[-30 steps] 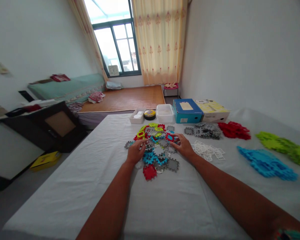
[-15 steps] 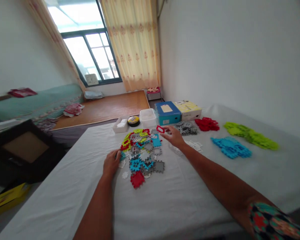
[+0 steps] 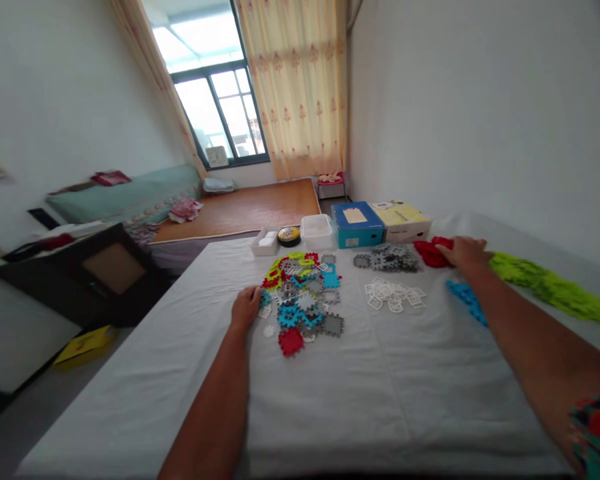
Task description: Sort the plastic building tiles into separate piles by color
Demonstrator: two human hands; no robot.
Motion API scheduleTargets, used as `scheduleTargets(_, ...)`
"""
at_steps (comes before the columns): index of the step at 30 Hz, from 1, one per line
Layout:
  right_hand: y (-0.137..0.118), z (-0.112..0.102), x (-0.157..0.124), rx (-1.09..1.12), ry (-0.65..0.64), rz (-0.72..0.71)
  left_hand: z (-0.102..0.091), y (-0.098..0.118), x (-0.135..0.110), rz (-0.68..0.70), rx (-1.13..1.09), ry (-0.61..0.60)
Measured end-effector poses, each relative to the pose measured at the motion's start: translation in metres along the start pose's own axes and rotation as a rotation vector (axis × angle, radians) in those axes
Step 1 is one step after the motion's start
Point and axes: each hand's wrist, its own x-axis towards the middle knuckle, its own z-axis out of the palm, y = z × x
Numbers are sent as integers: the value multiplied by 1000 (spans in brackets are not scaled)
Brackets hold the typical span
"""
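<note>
Work shifts; your right hand [image 3: 467, 253] has reached the red pile [image 3: 431, 255] beneath; left hand [image 3: 247, 307] beside mixed pieces [image 3: 306, 303]; can't tell either grip.

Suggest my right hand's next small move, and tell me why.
I'd probably bring your right hand to the red square piece: the hand is at the red pile, while that piece lies at the mixed-colour pile's near edge.

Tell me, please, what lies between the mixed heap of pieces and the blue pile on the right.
In the head view, the pile of white pieces lies between the mixed heap and the blue pile.
</note>
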Motion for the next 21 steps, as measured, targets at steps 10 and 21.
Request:
scheduleTargets(10,-187,-51,-162,624,-401,-680,-18,40,-5,10,26,-27)
scheduleTargets(21,-168,-32,-191,737,-306,-664,20,124,-78,360,2,-72)
